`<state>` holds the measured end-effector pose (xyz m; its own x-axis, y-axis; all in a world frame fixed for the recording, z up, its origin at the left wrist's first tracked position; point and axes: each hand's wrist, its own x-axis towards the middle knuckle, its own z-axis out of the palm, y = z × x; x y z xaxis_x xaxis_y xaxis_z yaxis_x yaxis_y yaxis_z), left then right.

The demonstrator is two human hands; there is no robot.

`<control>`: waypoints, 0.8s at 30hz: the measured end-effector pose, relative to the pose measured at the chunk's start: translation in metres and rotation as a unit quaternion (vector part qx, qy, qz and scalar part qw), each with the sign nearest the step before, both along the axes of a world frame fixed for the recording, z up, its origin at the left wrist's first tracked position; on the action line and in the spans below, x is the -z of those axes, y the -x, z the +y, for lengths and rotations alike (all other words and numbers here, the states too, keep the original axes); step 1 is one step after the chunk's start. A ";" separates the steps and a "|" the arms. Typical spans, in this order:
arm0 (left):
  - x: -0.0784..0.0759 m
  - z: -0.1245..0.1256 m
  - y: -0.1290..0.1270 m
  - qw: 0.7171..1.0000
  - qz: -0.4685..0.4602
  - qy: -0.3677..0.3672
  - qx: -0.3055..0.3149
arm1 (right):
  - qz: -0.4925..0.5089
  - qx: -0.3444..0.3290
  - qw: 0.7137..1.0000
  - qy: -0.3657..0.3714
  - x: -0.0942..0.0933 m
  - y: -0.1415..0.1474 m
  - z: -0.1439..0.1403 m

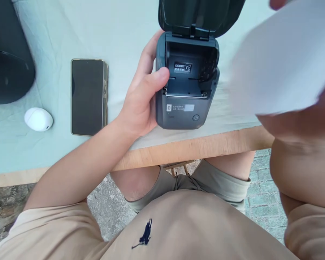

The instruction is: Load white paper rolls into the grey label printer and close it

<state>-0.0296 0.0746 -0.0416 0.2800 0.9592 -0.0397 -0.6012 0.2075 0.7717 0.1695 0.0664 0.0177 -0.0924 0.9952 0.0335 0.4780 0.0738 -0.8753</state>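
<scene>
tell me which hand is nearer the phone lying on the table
Left. The left hand grips the side of the open printer, just right of the phone. The right hand holds white paper beyond the printer.

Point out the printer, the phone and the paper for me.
printer [184, 112]: head view, front panel.
phone [87, 96]: head view, middle of the dark screen.
paper [281, 61]: head view, middle of the blurred white sheet.

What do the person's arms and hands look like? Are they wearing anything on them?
Both arms are bare from the short sleeves down. The sleeves belong to a beige T-shirt with a small dark navy embroidered logo on the chest. The left hand has no glove, ring or watch. The right hand is close to the camera and blurred, so details there cannot be told.
</scene>
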 end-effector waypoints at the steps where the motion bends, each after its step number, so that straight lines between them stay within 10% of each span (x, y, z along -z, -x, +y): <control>1: 0.000 0.000 0.000 1.000 0.010 -0.004 0.009 | 0.042 0.017 0.998 0.039 0.004 -0.003 -0.002; 5: -0.001 0.000 0.000 1.000 0.025 -0.002 0.004 | 0.159 0.071 0.985 0.006 0.022 -0.006 -0.008; 12: -0.005 -0.002 -0.003 1.000 0.012 0.013 -0.014 | -0.145 0.007 0.966 -0.214 0.042 -0.011 -0.022; 24: -0.005 -0.001 -0.001 0.998 0.062 0.003 -0.010 | -0.225 0.035 0.972 -0.061 0.059 -0.009 -0.013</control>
